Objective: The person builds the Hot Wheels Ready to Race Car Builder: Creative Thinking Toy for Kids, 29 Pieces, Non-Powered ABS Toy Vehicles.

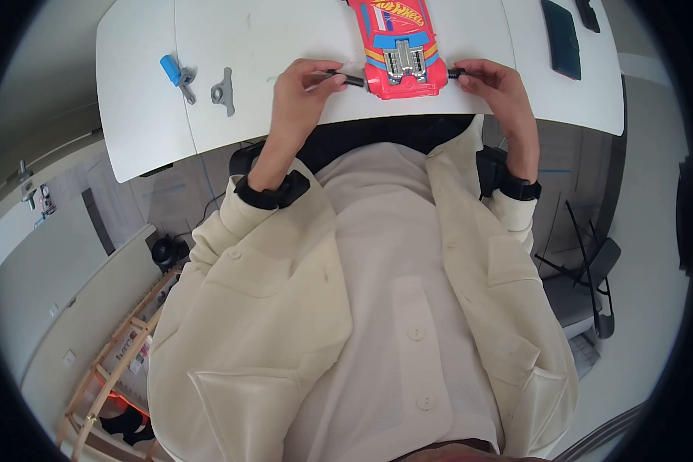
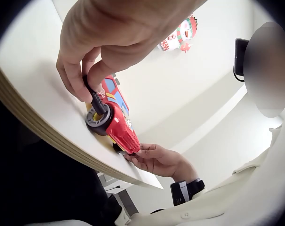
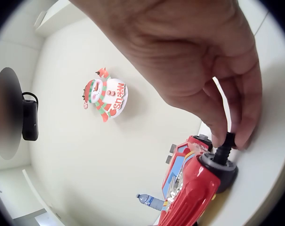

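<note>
A red toy car (image 1: 404, 58) with Hot Wheels lettering and a silver engine lies on the white table near its front edge. The left hand (image 1: 306, 91) pinches a black threaded plastic bolt (image 2: 99, 104), whose end meets the hub of a grey-rimmed black wheel (image 2: 97, 120) on the car. On the opposite side, the right hand (image 1: 499, 86) pinches a second black bolt (image 3: 222, 154) by its head between thumb and fingers. That bolt stands in the middle of another wheel (image 3: 220, 172). Both bolts' inner ends are hidden.
Left on the table (image 1: 138, 100) lie a blue-handled grey tool (image 1: 171, 71) and a flat grey toy wrench (image 1: 222, 94). A dark flat case (image 1: 562, 42) and a black item (image 1: 587, 14) lie at the right. A water bottle (image 3: 151, 201) shows beyond the car.
</note>
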